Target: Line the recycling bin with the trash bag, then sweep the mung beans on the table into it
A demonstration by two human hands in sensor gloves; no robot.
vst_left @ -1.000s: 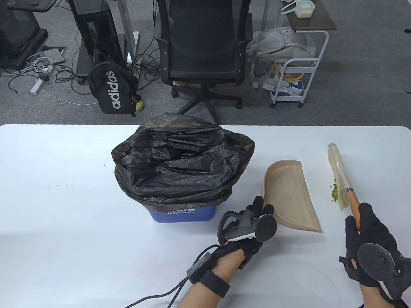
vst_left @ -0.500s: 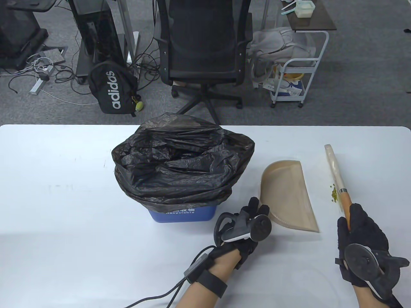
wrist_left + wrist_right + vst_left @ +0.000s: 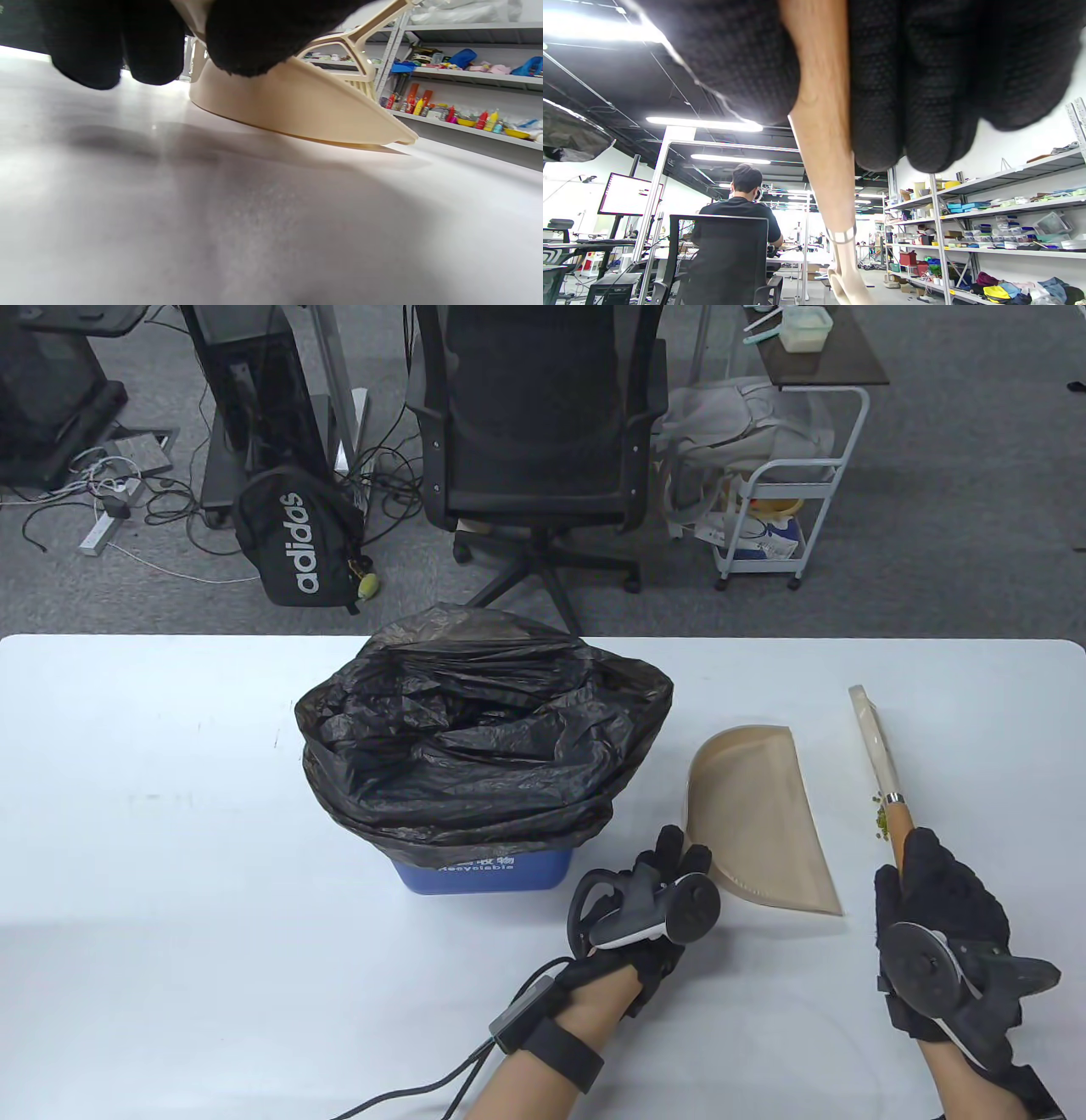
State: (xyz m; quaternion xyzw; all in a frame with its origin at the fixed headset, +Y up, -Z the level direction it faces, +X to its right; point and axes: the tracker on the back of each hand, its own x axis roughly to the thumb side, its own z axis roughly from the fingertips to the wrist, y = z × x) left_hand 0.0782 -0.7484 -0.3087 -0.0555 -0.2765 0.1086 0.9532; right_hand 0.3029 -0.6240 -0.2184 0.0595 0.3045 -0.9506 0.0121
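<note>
A blue recycling bin [image 3: 501, 872] stands mid-table, lined with a black trash bag [image 3: 475, 738] that drapes over its rim. Right of it lies a beige dustpan [image 3: 759, 823], its wide edge facing right; my left hand [image 3: 674, 865] grips its handle end. In the left wrist view my fingers [image 3: 263, 38] curl over the dustpan [image 3: 297, 106]. My right hand [image 3: 933, 882] grips the wooden handle of a brush [image 3: 874, 746], which sits against a small pile of green mung beans [image 3: 882, 819]. The right wrist view shows the brush handle [image 3: 823, 127] between my fingers [image 3: 916, 84].
The white table [image 3: 170, 814] stretches bare to the left of the bin. Beyond its far edge stand an office chair [image 3: 534, 432], a black backpack [image 3: 297, 538] and a white cart [image 3: 780, 500]. A seated person [image 3: 738, 203] shows in the right wrist view.
My right hand has drawn the brush leftward toward the dustpan, carrying the beans with it. The left hand and the dustpan have shifted slightly left.
</note>
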